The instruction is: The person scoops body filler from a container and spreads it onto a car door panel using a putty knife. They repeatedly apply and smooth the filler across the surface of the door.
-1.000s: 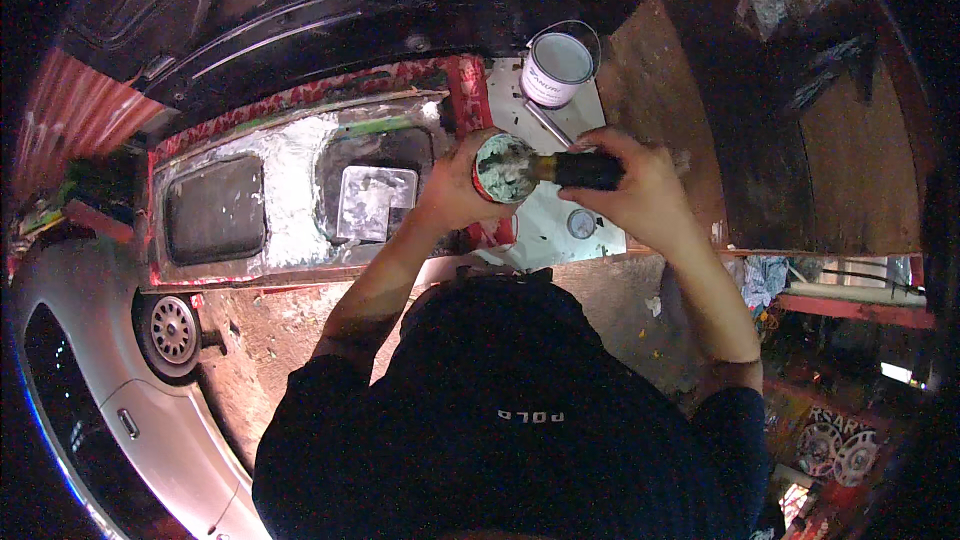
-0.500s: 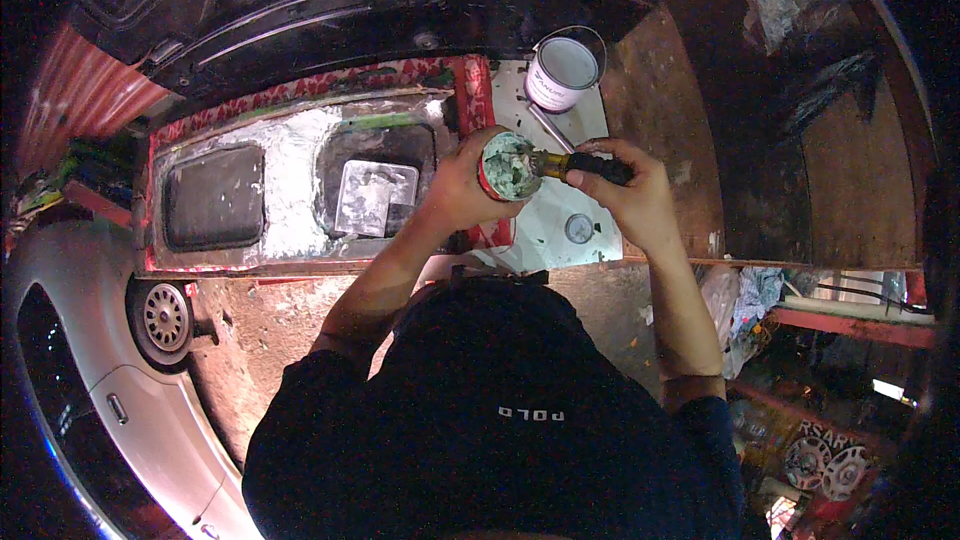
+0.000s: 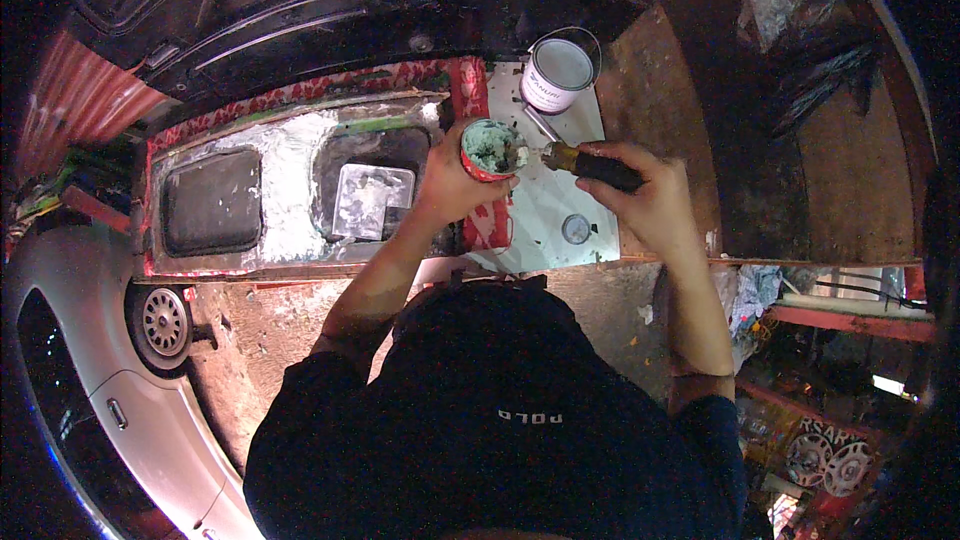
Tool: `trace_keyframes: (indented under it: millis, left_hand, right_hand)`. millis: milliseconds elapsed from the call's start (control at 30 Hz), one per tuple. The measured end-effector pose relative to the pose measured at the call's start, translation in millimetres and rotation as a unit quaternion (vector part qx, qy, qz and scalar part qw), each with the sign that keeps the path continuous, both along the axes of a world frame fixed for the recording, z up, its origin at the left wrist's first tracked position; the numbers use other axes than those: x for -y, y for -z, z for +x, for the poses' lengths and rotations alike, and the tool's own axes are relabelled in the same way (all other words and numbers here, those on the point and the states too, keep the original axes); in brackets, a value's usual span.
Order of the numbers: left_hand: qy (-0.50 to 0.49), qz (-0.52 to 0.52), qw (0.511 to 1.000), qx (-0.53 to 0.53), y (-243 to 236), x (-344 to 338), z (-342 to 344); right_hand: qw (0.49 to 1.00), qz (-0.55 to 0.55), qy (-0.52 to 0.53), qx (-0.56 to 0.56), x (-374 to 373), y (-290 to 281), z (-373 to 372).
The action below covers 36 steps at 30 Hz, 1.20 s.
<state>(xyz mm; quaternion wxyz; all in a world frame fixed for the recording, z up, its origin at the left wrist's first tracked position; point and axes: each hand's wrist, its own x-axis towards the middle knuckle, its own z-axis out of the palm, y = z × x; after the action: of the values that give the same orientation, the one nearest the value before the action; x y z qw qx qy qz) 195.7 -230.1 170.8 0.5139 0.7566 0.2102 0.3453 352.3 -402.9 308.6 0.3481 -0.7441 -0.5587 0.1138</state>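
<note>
The small red can [image 3: 490, 150] of pale greenish-grey paste was held just above the red-edged body panel [image 3: 300, 190], at its right end, tilted slightly toward the person. The left hand [image 3: 450, 185] was wrapped around the can from below and behind, fingers closed on its wall, mouth left clear. The right hand [image 3: 645, 190] was closed in a fist on the dark handle of a putty knife [image 3: 590, 165], whose tip stood at the can's right rim, in or just touching the paste; how deep the tip sat could not be told.

Compared with 1 s earlier, the can had stayed at nearly the same place over the panel edge, while the right hand had drawn back to the right, so that more of the handle showed between fist and can. Compared with 0.5 s earlier, the tool angle had flattened. This read as stirring or scooping of paste, with none yet carried to the panel.

Outward from the can: a white sheet [image 3: 550, 210] lay beneath both hands, with a small round lid [image 3: 576, 229] on it. A larger white tin [image 3: 557, 75] stood beyond, well apart. The panel's 2 rectangular recesses [image 3: 212, 202] showed grey filler around their edges
</note>
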Motion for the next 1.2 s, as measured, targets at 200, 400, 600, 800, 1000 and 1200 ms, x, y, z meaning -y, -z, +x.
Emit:
trace_keyframes:
  millis: [200,400,600,800,1000,1200]
  left_hand:
    - [0.029,-0.02,0.999,0.017,-5,15,4]
    - [0.02,-0.004,1.0,-0.013,-11,6,-2]
    - [0.044,-0.015,0.999,0.015,-10,14,4]
    - [0.04,-0.081,0.996,0.019,4,8,3]
    - [0.05,-0.063,0.996,0.039,10,3,7]
    - [0.068,-0.094,0.991,0.069,8,4,8]
  right_hand:
    - [0.996,-0.017,0.015,-0.091,-1,8,7]
    - [0.997,-0.016,0.008,-0.075,7,6,16]
    - [0.988,0.034,0.033,-0.147,1,17,12]
    - [0.994,0.049,-0.054,0.076,6,12,18]
    - [0.978,0.104,-0.059,0.17,1,10,17]
    - [0.964,0.111,-0.084,0.226,5,17,19]
